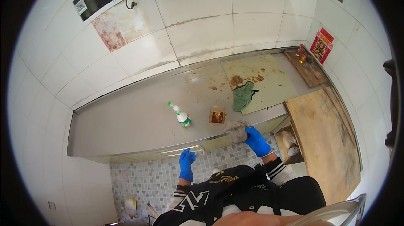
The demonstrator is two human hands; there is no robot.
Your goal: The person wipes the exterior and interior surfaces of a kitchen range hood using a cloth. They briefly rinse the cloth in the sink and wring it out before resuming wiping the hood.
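Observation:
In my blue-gloved right hand (258, 142) is a grey-brown cloth (237, 131), held at the counter's front edge. My left hand (187, 164), gloved in blue too, hangs empty in front of the counter with its fingers partly bent. A spray bottle (183, 119) with a green label and green nozzle stands on the metal countertop (126, 122). Right of it sits a small square container (217, 115) with brown contents. A crumpled green cloth (243, 96) lies partly on a pale board (277, 81). Brown stains (236, 80) spot the board and the metal beside it.
A wooden board (306, 68) carrying small bottles (303, 58) occupies the far right corner. Along the right runs a wooden worktop (325, 141), with bags (288, 141) on a shelf below. A plug on a cord (132, 4) hangs by the tiled wall. Grey mosaic tiles (145, 185) cover the floor.

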